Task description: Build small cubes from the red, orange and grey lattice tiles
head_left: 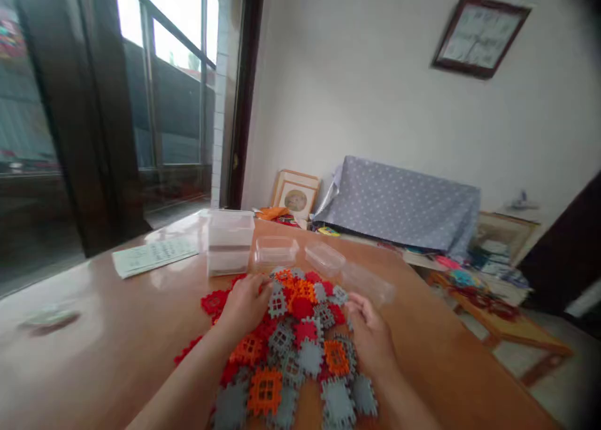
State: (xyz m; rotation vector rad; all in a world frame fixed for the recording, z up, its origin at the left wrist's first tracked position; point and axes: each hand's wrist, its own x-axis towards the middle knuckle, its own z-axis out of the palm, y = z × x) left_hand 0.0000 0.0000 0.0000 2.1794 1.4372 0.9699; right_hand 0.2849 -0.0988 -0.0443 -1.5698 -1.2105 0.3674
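Note:
A heap of flat toothed plastic building tiles (pixel 310 357) in red, orange and grey lies on the table before me; some are solid, others have window-like grids. Over the heap's left side is my left hand (pixel 248 302), its fingers curled inward beside a grey windowed tile (pixel 277 303). What those fingers hold, if anything, is hidden. At the right edge my right hand (pixel 372 331) has thumb and fingers drawn together by a grey tile (pixel 340 295), which appears to be at its fingertips. An orange windowed tile (pixel 265 390) lies nearer to me.
Behind the heap stand stacked clear plastic boxes (pixel 230 242), a clear tray (pixel 276 252) and clear lids (pixel 325 256). A printed sheet (pixel 156 255) lies at left, with a blurred small object (pixel 51 318) nearer. A low wooden stool (pixel 507 320) stands beyond the table's right edge.

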